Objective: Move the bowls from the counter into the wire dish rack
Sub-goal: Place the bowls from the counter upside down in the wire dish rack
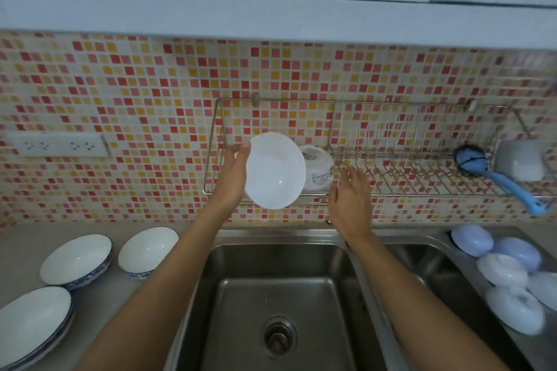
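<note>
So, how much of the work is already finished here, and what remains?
Done: one patterned bowl already sits in the wire dish rack. In hand: the left hand holds a white bowl in front of the rack's left end; the right hand is open and empty. Left: three blue-rimmed bowls on the counter.

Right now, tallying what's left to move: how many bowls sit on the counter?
3: blue-rimmed bowl nearest the sink, a second bowl to its left, a third bowl at bottom-left, possibly stacked on another.
</note>
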The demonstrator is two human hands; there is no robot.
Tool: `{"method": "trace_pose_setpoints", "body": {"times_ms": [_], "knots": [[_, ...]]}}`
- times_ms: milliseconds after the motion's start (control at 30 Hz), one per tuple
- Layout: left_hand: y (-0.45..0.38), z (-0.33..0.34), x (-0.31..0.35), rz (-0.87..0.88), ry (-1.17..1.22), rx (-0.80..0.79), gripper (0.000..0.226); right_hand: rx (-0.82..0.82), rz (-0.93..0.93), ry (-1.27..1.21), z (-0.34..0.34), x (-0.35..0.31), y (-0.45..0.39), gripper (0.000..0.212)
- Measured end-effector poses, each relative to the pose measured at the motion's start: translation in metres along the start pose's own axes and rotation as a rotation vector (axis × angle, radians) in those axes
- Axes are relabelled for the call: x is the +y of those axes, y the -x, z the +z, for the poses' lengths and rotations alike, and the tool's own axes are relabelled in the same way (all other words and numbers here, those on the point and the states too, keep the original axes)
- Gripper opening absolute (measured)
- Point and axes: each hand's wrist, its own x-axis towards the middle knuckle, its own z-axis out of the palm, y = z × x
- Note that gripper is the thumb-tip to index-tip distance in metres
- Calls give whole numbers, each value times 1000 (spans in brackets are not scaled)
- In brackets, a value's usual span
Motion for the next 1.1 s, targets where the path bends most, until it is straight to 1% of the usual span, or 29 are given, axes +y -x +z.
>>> {"method": "trace_pose_setpoints", "body": {"times_ms": [67, 167, 233, 300, 433, 533, 600, 800, 967, 1100], "knots": [[-7, 10, 8, 45, -73, 9, 47, -36, 1, 45, 7, 4, 4, 57], [-13, 25, 21, 123, -125, -3, 46, -41, -9, 59, 16, 7, 8, 58], [-19, 36, 24, 178, -122, -16, 50, -45, -13, 71, 18, 8, 6, 58], [-28, 49, 22, 280, -185, -16, 56, -41, -26, 91, 20, 10, 5, 59], [-49, 75, 7, 571, -491, -29, 72, -22, -39, 119, 20, 11, 6, 58], [-62, 88, -9, 674, -718, -94, 80, -6, -19, 122, 19, 8, 6, 56], [-70, 92, -18, 694, -809, -131, 82, -3, -11, 126, 20, 7, 6, 58], [-82, 96, -40, 713, -923, -197, 88, 15, -19, 137, 21, 8, 6, 57], [-83, 99, -47, 704, -901, -282, 86, 40, -3, 122, 24, 7, 6, 53], [-86, 98, -51, 683, -865, -306, 88, 42, -6, 124, 25, 7, 6, 53]]}}
